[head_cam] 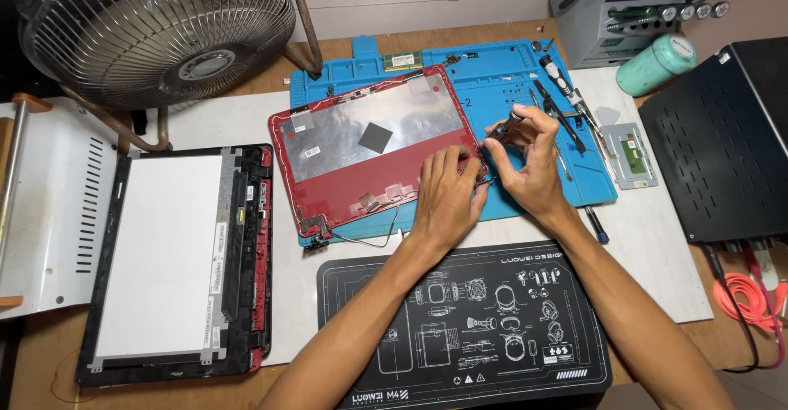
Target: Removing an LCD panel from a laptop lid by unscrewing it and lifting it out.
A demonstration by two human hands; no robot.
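Note:
A red laptop lid shell (369, 143) lies inside-up on a blue repair mat (509, 73), with silver foil and a dark square pad on its inner face. My left hand (447, 192) presses on the shell's lower right corner by the hinge. My right hand (529, 160) holds a small dark screwdriver (502, 127) upright over that same corner, fingers pinched on its handle.
A detached screen panel in a black and red bezel (176, 262) lies at the left. A black printed mat (468, 320) sits near me. Loose screwdrivers (562, 106), a memory stick (402, 59), a small touchpad board (632, 154), a fan (156, 24), and a black case (722, 131) surround the work.

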